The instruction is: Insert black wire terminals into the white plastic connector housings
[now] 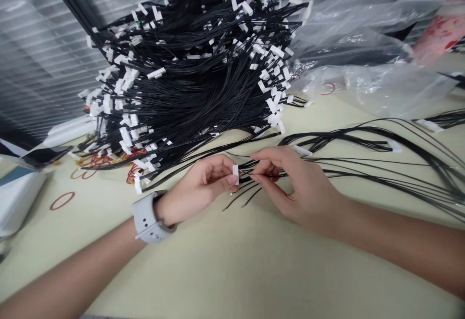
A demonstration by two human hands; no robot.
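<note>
Head view: a white connector (236, 174) is pinched between thumb and fingers of the left hand (205, 181); just beside it, the right hand (303, 190) has fingertips together on a thin black wire (246, 174). Loose wire ends (252, 197) project between both hands. Beyond the left hand lies a cable heap (203, 96); beyond the right, clear plastic bagging (388, 86).
</note>
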